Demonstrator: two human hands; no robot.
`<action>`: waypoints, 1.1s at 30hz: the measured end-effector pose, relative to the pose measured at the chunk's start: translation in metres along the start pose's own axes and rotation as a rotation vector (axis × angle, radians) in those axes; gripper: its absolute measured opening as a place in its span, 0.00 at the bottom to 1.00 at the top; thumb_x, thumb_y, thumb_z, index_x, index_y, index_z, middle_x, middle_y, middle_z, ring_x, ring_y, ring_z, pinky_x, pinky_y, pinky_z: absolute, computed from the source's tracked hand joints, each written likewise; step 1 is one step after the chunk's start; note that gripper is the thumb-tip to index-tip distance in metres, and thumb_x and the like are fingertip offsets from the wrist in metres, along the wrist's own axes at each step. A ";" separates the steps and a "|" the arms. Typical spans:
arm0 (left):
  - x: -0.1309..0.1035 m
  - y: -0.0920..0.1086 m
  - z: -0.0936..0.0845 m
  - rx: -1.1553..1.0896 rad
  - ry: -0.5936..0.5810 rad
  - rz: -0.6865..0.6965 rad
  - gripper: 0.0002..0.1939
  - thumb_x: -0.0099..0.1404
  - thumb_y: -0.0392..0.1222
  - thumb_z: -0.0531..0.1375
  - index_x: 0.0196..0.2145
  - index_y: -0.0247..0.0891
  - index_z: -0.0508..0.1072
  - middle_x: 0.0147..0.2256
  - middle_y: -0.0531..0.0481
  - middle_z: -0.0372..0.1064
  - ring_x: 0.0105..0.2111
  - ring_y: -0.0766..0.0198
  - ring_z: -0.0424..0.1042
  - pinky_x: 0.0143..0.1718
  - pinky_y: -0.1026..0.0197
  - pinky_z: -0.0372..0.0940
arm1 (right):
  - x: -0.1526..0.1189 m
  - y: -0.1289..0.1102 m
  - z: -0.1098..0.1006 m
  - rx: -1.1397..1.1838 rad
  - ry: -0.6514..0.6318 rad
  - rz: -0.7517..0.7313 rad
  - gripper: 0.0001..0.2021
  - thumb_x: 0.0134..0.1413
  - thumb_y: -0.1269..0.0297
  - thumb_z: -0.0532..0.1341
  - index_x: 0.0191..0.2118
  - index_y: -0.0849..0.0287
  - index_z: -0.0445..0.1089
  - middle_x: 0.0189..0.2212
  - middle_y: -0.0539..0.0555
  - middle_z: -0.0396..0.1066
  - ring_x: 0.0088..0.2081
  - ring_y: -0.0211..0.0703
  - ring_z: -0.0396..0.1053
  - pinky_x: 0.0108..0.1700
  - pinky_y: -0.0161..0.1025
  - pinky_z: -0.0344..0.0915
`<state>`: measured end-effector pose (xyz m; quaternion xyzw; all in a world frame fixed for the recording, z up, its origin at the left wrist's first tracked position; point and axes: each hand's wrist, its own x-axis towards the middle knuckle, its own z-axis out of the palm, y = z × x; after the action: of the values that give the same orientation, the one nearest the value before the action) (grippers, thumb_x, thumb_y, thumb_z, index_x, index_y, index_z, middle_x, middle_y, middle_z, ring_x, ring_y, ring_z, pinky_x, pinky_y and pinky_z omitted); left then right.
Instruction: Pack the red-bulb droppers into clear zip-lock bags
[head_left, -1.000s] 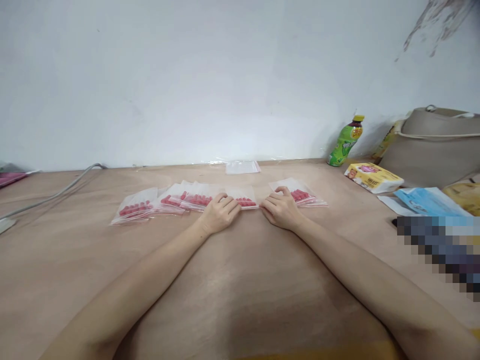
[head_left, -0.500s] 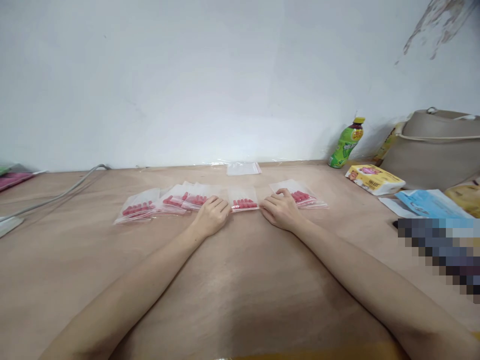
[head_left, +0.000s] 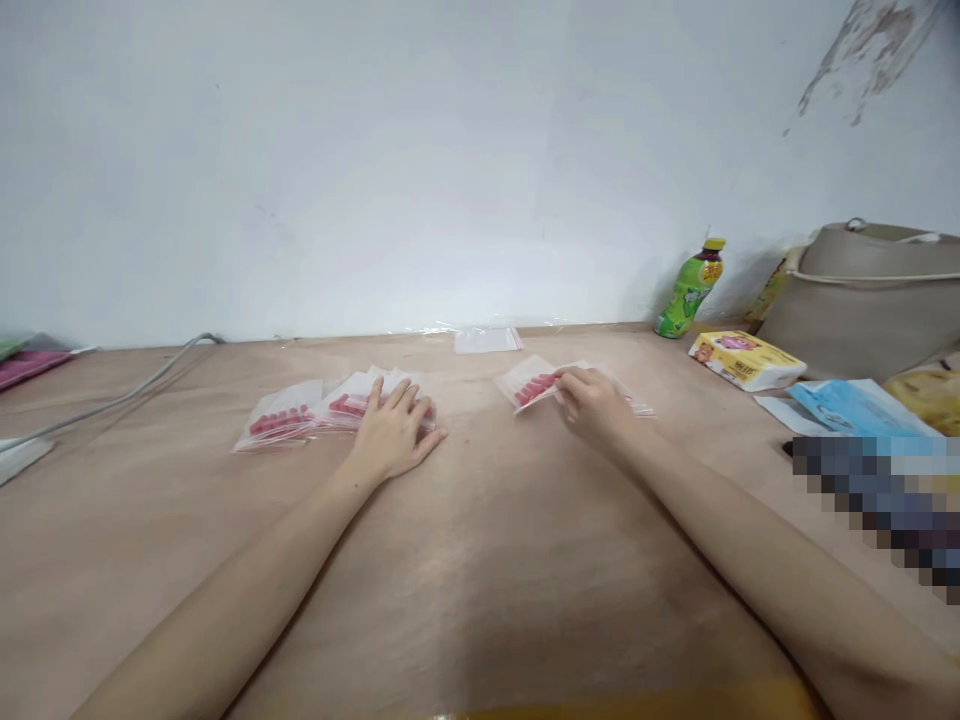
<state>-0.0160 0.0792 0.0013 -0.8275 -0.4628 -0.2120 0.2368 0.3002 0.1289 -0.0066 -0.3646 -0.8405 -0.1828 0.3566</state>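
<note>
Right hand (head_left: 596, 405) pinches one small clear bag of red pieces (head_left: 534, 386) by its edge, mid-table, just left of a stack. Left hand (head_left: 394, 432) lies flat, fingers spread, on the fanned bags (head_left: 330, 410). They look light, floppy and slippery; grab corners.

Clutter along the table's far and right edges

A green bottle (head_left: 690, 290) stands by the wall, beside a beige bag (head_left: 870, 295); a yellow box (head_left: 746, 359) and blue packet (head_left: 855, 405) lie nearer. A grey cable (head_left: 112, 400) trails left; flat clear bags (head_left: 487, 340) rest against the wall.
</note>
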 end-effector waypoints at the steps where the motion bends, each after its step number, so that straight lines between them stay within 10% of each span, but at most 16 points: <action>1: -0.003 -0.003 0.000 -0.012 -0.006 -0.010 0.20 0.59 0.53 0.55 0.43 0.38 0.68 0.47 0.38 0.65 0.53 0.43 0.58 0.56 0.37 0.40 | -0.005 0.009 -0.005 0.011 -0.007 0.027 0.09 0.48 0.78 0.52 0.29 0.59 0.65 0.35 0.57 0.71 0.35 0.44 0.66 0.36 0.38 0.58; 10: -0.002 -0.008 0.007 -0.109 -0.082 -0.019 0.17 0.62 0.50 0.53 0.44 0.38 0.69 0.42 0.41 0.69 0.45 0.47 0.66 0.54 0.36 0.44 | -0.054 0.023 -0.016 -0.113 -0.008 0.147 0.18 0.45 0.77 0.53 0.43 0.60 0.67 0.43 0.58 0.69 0.44 0.49 0.64 0.45 0.46 0.54; 20: 0.027 0.050 0.034 -0.389 -0.062 -0.010 0.25 0.62 0.45 0.56 0.54 0.34 0.60 0.52 0.39 0.60 0.52 0.54 0.61 0.51 0.53 0.59 | -0.007 -0.052 0.005 0.070 -0.038 -0.125 0.12 0.48 0.64 0.58 0.40 0.60 0.67 0.39 0.57 0.69 0.40 0.45 0.63 0.42 0.43 0.52; 33: 0.010 0.032 0.026 -0.549 -0.016 -0.011 0.12 0.63 0.38 0.56 0.44 0.39 0.71 0.41 0.48 0.71 0.38 0.62 0.71 0.41 0.60 0.66 | 0.005 -0.049 0.028 -0.008 -0.141 -0.157 0.08 0.55 0.70 0.54 0.32 0.59 0.70 0.30 0.53 0.70 0.33 0.40 0.63 0.39 0.40 0.49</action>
<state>0.0198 0.0859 -0.0201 -0.8600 -0.3943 -0.3240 -0.0012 0.2480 0.1143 -0.0246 -0.3108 -0.8889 -0.1872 0.2797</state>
